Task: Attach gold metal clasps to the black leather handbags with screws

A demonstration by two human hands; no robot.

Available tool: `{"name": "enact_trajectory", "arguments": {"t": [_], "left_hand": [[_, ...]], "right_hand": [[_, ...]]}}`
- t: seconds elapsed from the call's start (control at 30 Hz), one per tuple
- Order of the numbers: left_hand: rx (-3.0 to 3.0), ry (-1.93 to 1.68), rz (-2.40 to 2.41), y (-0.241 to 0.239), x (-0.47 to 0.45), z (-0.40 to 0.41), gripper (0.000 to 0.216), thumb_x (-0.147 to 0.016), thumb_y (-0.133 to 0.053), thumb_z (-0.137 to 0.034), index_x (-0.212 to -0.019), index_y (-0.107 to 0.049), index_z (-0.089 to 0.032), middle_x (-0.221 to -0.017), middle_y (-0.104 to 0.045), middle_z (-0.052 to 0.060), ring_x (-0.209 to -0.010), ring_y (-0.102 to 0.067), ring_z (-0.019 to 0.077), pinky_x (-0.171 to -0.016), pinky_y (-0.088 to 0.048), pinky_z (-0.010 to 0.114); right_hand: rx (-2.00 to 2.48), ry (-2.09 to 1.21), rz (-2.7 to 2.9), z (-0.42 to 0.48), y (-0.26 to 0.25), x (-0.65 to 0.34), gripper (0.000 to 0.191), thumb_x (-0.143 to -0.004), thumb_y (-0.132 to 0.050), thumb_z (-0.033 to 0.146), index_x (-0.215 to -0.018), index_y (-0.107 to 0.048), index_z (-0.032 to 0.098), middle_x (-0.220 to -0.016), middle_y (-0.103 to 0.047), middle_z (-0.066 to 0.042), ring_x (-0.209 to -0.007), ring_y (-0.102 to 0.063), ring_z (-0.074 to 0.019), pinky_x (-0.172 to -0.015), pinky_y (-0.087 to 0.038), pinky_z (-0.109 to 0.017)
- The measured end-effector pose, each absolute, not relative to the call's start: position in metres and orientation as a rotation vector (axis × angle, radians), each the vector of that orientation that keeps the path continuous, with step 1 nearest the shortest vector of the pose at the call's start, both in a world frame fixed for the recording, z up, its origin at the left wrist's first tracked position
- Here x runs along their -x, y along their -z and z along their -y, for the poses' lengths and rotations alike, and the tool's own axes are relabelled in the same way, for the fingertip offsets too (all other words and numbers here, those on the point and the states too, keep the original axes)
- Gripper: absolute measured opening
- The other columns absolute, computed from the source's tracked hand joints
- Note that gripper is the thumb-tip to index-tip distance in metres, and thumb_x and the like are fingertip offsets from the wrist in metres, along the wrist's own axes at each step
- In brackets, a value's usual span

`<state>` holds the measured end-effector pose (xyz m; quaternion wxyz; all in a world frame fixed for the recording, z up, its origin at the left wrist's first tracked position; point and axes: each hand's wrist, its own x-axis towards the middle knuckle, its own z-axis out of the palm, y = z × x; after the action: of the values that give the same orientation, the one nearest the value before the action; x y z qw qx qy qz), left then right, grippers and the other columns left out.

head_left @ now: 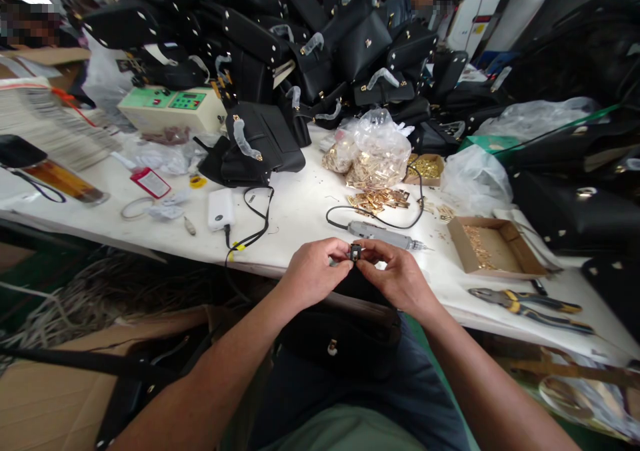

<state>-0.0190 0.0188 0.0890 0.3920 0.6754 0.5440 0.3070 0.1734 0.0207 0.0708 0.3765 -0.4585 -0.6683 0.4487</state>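
Observation:
Both my hands meet at the front edge of the white table (300, 218). My left hand (313, 271) and my right hand (393, 274) pinch a small dark metal fitting (355, 252) between their fingertips. Below them a black handbag (345, 338) with a gold clasp rests on my lap. Just beyond my fingers a grey electric screwdriver (383, 234) lies on the table, its black cord looping back toward a heap of gold metal parts (377, 200).
A clear bag of gold hardware (377, 148), a cardboard box of small gold parts (493, 244) and yellow-handled pliers (530, 302) lie to the right. A white power bank (221, 209) sits to the left. Black handbags (310, 44) pile up behind. People sit at the far side.

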Motion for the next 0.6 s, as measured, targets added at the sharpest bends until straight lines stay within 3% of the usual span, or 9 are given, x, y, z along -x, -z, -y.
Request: {"name": "enact_trajectory", "arguments": {"t": [0.6], "left_hand": [[-1.726, -0.814, -1.502, -0.083, 0.007, -0.016, 0.019, -0.083, -0.061, -0.016, -0.095, -0.074, -0.023, -0.089, -0.078, 0.000, -0.082, -0.073, 0.0175, -0.076, -0.055, 0.026]], "right_hand": [[1.259, -0.962, 1.761, -0.020, -0.072, -0.170, 0.036, -0.084, -0.061, 0.015, -0.116, -0.075, 0.024, -0.091, -0.077, 0.000, -0.083, -0.070, -0.0185, -0.074, -0.051, -0.028]]}}
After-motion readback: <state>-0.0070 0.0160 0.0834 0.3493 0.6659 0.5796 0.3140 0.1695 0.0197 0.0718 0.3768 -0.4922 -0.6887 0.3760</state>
